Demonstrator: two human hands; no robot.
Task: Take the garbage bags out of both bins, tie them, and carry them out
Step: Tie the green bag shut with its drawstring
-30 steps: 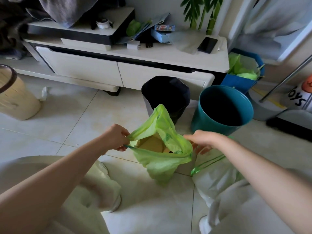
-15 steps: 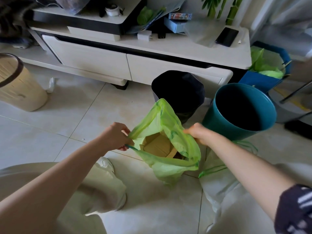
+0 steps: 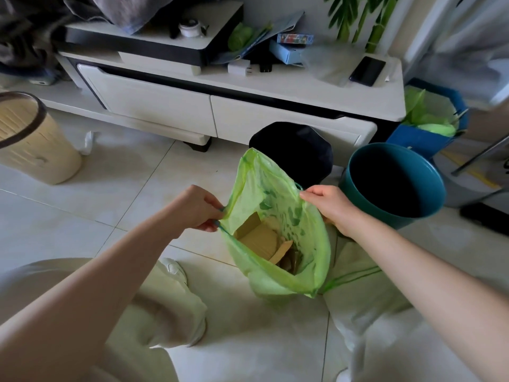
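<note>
The left hand (image 3: pixel 197 209) and right hand (image 3: pixel 329 206) each pinch opposite edges of the green garbage bag (image 3: pixel 278 244), which stands on the floor beside the teal bin (image 3: pixel 391 180), holding its mouth spread, likely ready for tying.

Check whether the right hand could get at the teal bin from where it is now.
Probably yes. The right hand pinches the green bag's rim just beside the teal bin, with nothing between them, but it would have to drop its grip on the bag first.
</note>
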